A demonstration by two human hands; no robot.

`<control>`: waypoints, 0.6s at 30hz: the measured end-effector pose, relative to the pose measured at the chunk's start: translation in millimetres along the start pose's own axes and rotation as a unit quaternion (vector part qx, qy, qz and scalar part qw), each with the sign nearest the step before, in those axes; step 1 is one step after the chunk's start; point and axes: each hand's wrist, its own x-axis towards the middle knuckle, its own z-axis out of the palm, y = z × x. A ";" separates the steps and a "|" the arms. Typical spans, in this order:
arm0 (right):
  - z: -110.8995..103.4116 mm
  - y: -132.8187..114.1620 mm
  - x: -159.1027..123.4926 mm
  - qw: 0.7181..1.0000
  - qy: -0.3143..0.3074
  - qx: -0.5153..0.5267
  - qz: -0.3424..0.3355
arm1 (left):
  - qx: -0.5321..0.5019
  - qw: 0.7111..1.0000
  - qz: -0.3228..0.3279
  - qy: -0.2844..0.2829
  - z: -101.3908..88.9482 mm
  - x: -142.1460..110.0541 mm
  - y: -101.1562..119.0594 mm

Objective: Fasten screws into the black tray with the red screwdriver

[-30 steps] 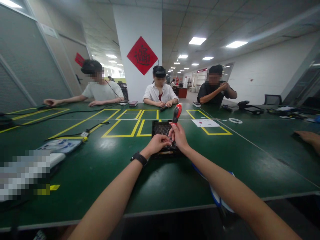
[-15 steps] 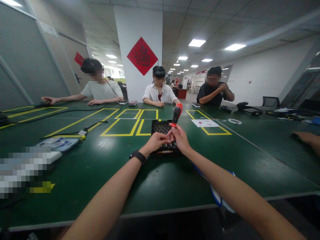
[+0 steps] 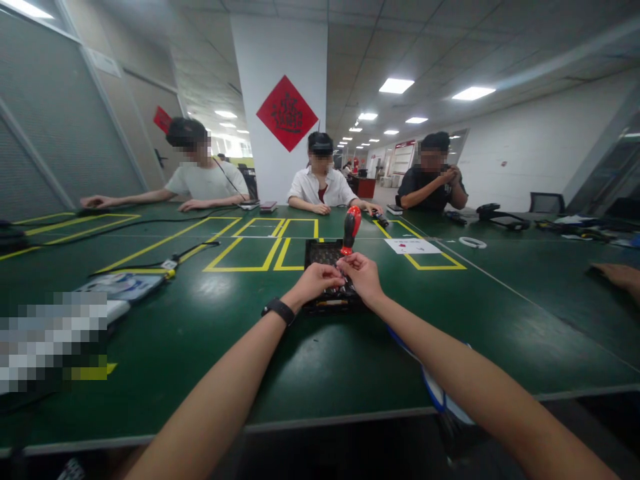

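Straighter than half a second ago, the red-and-black screwdriver stands over the open, black rectangular case, and I have it pinched low between the drawn-together fingers of my right hand. My left hand is curled in close beside it; on my feed I cannot tell whether those fingertips grip anything. Beyond, a white paper sheet lies on the green table.

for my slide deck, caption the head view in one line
Screwdriver nearly upright in the right hand, left hand close beside it, over a black case on the table.
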 end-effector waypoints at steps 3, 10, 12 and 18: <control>-1.3 -0.4 0.7 0.998 -0.044 0.033 0.020 | -0.010 0.999 0.022 -0.028 0.2 -0.4 2.1; -3.4 -2.5 0.3 0.997 -0.072 0.030 0.022 | -0.051 0.998 -0.008 -0.035 1.3 -1.7 7.3; -3.7 -2.6 0.0 0.998 -0.056 0.019 0.011 | -0.063 0.998 -0.009 -0.016 2.1 -1.2 6.4; -3.2 -3.5 0.6 1.000 -0.014 0.024 -0.002 | -0.026 0.999 -0.005 0.048 5.5 2.3 0.8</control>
